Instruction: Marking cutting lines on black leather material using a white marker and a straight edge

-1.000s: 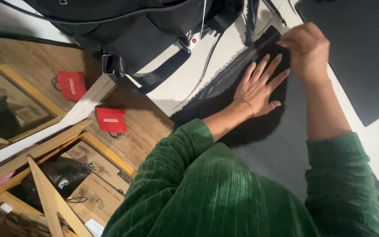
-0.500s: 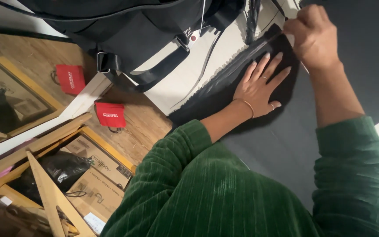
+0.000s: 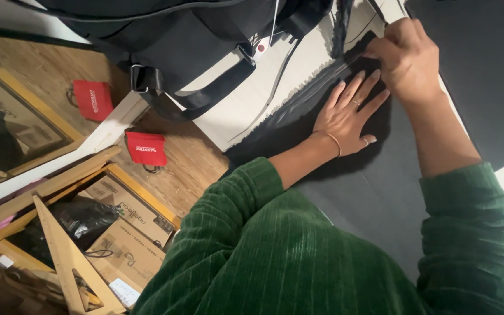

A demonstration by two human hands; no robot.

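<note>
— Where's the fabric [image 3: 345,192]?
— On the desk [image 3: 246,105]. Left hand [image 3: 345,116] lies flat on it, fingers spread.
— And the right hand [image 3: 406,58]?
— Its grip is pinched together on the fabric's frayed edge, beside the bag [image 3: 193,41].

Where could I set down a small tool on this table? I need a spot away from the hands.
The white tabletop is bare between the black bag and the dark fabric's frayed edge. Around the left hand, pressed flat, and the right hand, pinching the fabric, it is crowded.
</note>
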